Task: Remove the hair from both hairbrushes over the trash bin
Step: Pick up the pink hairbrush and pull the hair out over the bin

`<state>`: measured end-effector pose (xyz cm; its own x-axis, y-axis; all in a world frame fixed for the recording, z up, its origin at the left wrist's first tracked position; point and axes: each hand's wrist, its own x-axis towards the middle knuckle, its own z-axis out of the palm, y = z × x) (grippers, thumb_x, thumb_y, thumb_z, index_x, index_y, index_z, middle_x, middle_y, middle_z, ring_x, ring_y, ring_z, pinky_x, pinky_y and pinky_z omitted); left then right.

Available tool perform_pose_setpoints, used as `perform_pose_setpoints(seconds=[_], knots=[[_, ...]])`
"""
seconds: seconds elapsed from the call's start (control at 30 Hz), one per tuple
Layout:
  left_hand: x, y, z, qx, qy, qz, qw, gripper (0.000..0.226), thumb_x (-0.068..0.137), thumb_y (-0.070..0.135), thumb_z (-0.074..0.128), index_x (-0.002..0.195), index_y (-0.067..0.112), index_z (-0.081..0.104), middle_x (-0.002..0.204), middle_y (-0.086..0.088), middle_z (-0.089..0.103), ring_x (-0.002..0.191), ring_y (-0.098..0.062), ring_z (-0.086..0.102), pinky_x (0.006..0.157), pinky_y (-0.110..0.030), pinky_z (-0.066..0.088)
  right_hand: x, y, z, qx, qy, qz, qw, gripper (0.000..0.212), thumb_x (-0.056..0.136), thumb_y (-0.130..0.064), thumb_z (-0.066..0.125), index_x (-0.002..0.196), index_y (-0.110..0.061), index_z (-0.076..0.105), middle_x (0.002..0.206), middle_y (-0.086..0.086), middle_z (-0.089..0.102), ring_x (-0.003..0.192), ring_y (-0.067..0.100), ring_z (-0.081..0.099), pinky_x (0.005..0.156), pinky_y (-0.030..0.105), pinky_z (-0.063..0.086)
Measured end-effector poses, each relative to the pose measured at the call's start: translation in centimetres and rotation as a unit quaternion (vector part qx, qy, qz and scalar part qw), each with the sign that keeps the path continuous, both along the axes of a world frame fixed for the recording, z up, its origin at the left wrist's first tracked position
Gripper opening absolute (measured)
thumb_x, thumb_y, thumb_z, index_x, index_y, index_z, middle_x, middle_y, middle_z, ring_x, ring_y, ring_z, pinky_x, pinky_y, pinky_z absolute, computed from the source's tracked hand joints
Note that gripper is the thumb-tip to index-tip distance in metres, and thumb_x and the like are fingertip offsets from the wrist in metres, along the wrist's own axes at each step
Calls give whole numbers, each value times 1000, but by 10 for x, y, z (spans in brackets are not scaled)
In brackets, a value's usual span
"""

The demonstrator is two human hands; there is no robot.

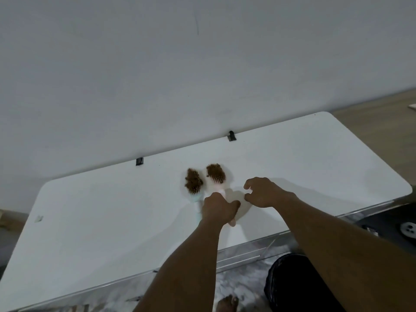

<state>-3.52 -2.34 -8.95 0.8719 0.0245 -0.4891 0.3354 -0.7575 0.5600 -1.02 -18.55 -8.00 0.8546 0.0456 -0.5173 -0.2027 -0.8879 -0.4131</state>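
Observation:
Two hairbrushes lie side by side on the white table [112, 221], both clogged with brown hair. The light-blue brush [194, 184] is on the left, the pink brush [216, 175] on the right. My left hand [219, 209] is closed over the handles, and its fingers wrap the pink brush's handle; the blue handle passes just under its left edge. My right hand [264, 192] hovers just right of the brushes with curled fingers apart and nothing in it. A dark round trash bin [292, 284] stands on the floor below the table's near edge, under my right forearm.
The table stands against a plain white wall, with two black clips [231, 136] on its far edge. A dark object with a white round part [408, 228] sits on the floor at the right. A bare foot [227, 304] shows on the marbled floor.

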Motion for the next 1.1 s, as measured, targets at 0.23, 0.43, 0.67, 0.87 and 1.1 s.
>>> perform_pose_setpoints(seconds=[0.23,0.43,0.67,0.87,1.1], knots=[[12,-27,37,-67,-43,-27,996,28,94,30,45,96,4,55,76,-13,65,50,-20,60,45,-26,50,-12,-40,36,-14,-38,-53,998,50,91,-35,59,139,-24,52,140,1,58,129,22,53,108,35,43],[4,-66,56,-92,-53,-95,990,21,92,31,49,90,10,51,82,-7,58,55,-18,57,43,-23,43,-36,-97,68,-20,-58,-123,990,43,92,-38,60,132,-23,59,138,2,58,125,25,56,105,35,45],[-10,-95,33,-95,-79,-172,977,27,90,35,51,88,7,54,84,-7,58,67,-22,57,59,-32,47,-78,-135,55,8,-101,-171,980,32,92,-38,63,119,-23,67,120,3,68,103,19,61,90,26,43],[-31,-109,-14,-105,-169,-207,958,23,91,35,51,78,17,48,80,-3,55,65,-18,53,59,-29,45,-116,-147,8,19,-199,-178,964,26,91,-37,64,113,-25,69,99,-5,68,93,16,67,71,22,47],[-110,-89,-45,-130,-274,-259,917,26,91,38,54,81,14,54,80,-4,59,73,-24,62,62,-36,50,-204,-124,-46,4,-328,-198,924,19,90,-28,65,107,-21,72,103,1,70,91,17,64,74,23,44]])
